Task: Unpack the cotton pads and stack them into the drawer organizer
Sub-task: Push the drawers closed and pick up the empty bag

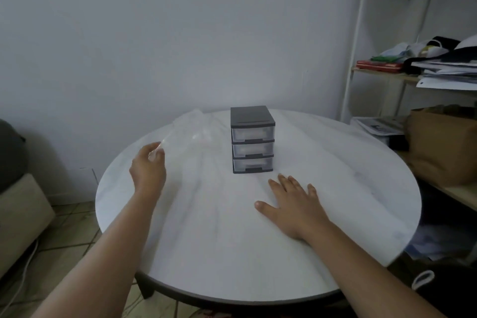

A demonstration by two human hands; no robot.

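A small drawer organizer point(252, 139) with a black frame and three clear drawers, all closed, stands near the middle of the round white table point(232, 240). To its left lies a clear plastic bag point(192, 128), blurred, its contents hard to make out. My left hand point(149, 168) pinches the near end of that bag with curled fingers. In front of the organizer, my right hand point(294, 204) rests flat on the tabletop with fingers spread and holds nothing.
A white shelf unit point(358, 41) stands at the right with papers, clothes and a brown paper bag point(441, 147). A beige seat point(20, 214) sits at the left on the tiled floor. The wall is close behind the table.
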